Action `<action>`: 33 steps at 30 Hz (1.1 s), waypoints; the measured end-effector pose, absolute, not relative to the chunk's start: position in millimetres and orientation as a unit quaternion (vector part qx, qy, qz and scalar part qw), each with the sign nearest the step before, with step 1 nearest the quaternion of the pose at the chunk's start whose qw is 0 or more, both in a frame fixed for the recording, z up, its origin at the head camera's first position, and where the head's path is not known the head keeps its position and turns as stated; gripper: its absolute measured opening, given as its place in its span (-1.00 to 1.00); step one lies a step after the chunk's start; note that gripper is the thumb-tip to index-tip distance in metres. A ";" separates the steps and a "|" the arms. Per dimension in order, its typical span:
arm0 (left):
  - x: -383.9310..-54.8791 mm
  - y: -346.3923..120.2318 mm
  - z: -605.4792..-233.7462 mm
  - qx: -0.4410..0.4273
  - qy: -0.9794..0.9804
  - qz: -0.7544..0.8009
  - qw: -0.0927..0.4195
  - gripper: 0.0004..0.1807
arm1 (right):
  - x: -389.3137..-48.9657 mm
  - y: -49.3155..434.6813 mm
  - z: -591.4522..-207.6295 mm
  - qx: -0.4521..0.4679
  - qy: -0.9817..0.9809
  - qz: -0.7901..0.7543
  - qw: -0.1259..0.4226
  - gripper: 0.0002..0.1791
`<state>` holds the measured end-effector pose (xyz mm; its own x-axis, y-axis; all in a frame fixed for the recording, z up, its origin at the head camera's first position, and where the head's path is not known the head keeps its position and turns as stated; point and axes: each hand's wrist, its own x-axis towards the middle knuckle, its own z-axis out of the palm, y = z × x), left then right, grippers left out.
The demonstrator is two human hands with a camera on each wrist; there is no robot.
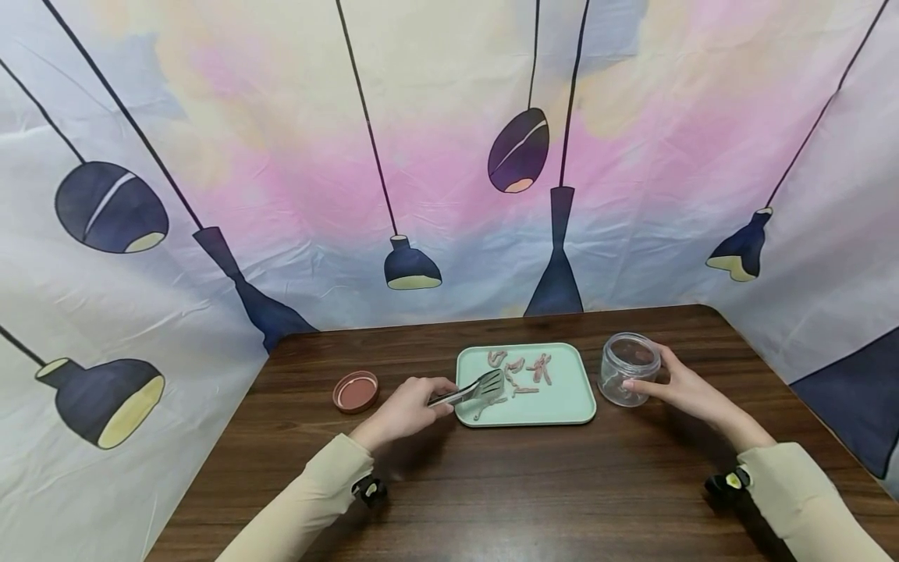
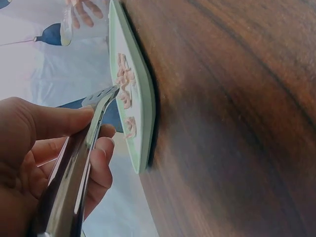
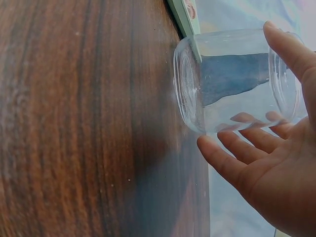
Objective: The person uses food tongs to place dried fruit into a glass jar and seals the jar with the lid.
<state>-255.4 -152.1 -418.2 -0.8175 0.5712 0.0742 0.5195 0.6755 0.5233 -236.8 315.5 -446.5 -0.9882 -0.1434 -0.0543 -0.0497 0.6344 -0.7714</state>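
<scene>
My left hand (image 1: pixel 410 406) grips a pair of metal tongs (image 1: pixel 449 396) between thumb and fingers, and in the left wrist view the tongs' handle (image 2: pixel 74 173) runs through that grip. The slotted head of the tongs is over the left part of a pale green tray (image 1: pixel 572 390). Several thin pinkish strips (image 1: pixel 541 368) lie scattered on the tray; whether the tongs pinch any strip is not clear. On the tray's right, my right hand (image 1: pixel 691 394) holds a clear, lidless jar (image 1: pixel 621 382) by its side, thumb in front. The jar (image 3: pixel 232 81) stands upright with nothing visible inside.
A reddish-brown round lid (image 1: pixel 355 392) lies on the dark wooden table (image 1: pixel 520 484), left of the tray. Behind the table hangs a cloth (image 1: pixel 449 187) printed with lamps. A dark device sits at each wrist.
</scene>
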 end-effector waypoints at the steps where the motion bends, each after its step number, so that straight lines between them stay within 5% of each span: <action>1: -255.2 -152.7 -417.4 0.296 0.915 0.271 0.047 -0.69 | -236.7 315.5 -446.5 -0.053 0.902 -0.425 0.056 0.16; 14: -255.1 -151.8 -421.8 0.321 0.913 0.240 0.071 -0.59 | -237.2 314.7 -446.1 -0.050 0.901 -0.426 0.058 0.18; 33: -248.4 -143.1 -422.2 0.322 0.916 0.229 0.066 -0.71 | -235.4 313.9 -447.3 -0.052 0.898 -0.433 0.051 0.15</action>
<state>-248.4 -143.1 -422.2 -0.7837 0.6206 0.0260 0.5601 0.6880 0.4614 -235.4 313.9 -447.3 -0.9893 -0.1381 -0.0469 -0.0493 0.6195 -0.7835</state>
